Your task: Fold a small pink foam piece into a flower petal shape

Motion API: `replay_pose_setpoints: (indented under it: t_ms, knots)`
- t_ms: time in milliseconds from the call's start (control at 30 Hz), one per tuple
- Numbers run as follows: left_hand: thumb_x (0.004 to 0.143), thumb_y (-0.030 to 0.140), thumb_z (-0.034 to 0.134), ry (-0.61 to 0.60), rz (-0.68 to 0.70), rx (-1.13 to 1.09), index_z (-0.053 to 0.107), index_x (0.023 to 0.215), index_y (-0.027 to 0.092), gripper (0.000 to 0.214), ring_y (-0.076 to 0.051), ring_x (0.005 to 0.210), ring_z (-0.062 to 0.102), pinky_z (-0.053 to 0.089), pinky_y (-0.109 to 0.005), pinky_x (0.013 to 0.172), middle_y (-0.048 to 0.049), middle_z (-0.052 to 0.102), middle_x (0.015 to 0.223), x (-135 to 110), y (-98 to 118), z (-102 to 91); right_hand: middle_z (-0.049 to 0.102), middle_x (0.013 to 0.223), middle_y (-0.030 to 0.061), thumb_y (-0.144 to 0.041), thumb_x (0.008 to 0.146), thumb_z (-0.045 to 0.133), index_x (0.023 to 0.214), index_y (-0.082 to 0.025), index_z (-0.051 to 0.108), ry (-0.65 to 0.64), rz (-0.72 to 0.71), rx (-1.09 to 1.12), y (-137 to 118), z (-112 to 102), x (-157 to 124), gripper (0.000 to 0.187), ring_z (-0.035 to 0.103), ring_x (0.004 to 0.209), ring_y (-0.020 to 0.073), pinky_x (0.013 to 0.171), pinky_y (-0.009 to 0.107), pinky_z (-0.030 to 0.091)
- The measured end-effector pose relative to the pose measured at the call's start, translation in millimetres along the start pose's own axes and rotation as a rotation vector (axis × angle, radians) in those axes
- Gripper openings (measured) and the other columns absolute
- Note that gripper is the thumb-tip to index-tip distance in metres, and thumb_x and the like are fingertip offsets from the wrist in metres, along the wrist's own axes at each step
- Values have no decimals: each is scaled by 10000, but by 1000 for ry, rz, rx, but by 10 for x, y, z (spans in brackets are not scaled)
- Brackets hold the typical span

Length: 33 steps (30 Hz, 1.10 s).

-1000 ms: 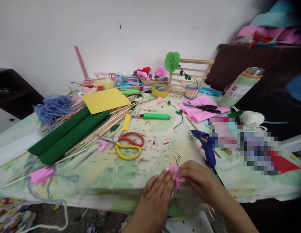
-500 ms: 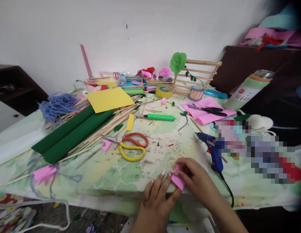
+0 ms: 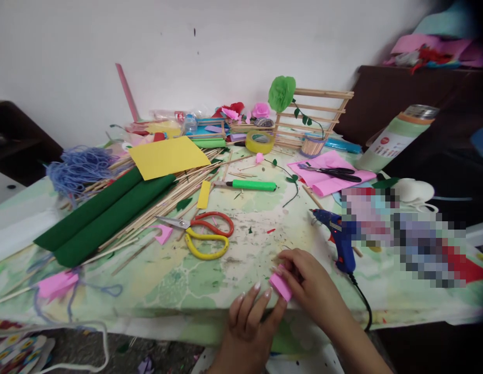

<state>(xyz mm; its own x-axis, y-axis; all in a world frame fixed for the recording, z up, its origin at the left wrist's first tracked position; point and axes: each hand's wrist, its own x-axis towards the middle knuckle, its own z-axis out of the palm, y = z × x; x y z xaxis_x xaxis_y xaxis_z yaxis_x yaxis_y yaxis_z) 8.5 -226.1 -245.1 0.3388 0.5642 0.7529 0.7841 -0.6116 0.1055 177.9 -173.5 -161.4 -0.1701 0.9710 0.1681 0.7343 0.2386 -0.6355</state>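
At the near edge of the table both my hands are on a small folded pink paper piece [image 3: 281,285]. My right hand [image 3: 309,285] pinches it from the right, fingers curled over its top. My left hand [image 3: 251,317] supports it from below and the left, fingertips touching its lower edge. Just right of my right hand lies a blue hot glue gun [image 3: 340,240], its black cord running off the table edge.
Red and yellow scissors [image 3: 204,232], a green-handled knife [image 3: 251,185], green felt rolls [image 3: 103,215], wooden sticks, a yellow sheet [image 3: 167,156], blue yarn [image 3: 78,166], tape [image 3: 259,141], black scissors on pink paper [image 3: 331,174], a green bottle [image 3: 397,137] and a stick trellis [image 3: 315,117] crowd the table.
The pink piece has gone from crumpled between both hands to a flat fold. My hands shifted slightly right along the table edge. The view wobbled a little.
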Motion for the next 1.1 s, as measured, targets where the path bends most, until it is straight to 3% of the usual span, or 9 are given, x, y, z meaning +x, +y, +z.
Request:
replay_pose_setpoints:
  t_ms: [233,467,767,1100]
  knots:
    - [879,243,590,-94,-4,-23,661,1222,293,354,-186,1366,342,79,-347,1177,0,682,1205,41,28,-38,632,948,62,-189,943,475,1103,-233,605,25,-60,158,147,-138,-149,210,598,867,182,784,318,494]
    - [872,228,609,-66,-67,-67,663,1216,299,356,-177,1276,436,104,-346,1163,10,723,1130,43,74,-21,627,916,42,-213,911,575,909,-239,619,-41,-137,191,150,-313,-293,51,580,917,190,808,311,466]
    - [890,217,590,-65,-59,-79,650,1246,255,363,-178,1280,435,81,-341,1168,-12,724,1133,40,62,-12,635,758,32,-321,913,560,831,-212,657,137,151,99,81,-115,-226,167,567,712,182,665,305,441]
    - [882,203,599,-58,-28,-75,655,1233,203,356,-178,1290,431,94,-333,1171,-21,724,1139,50,36,-16,665,733,44,-364,873,566,802,-194,672,218,233,23,74,-29,-160,212,590,709,211,678,327,438]
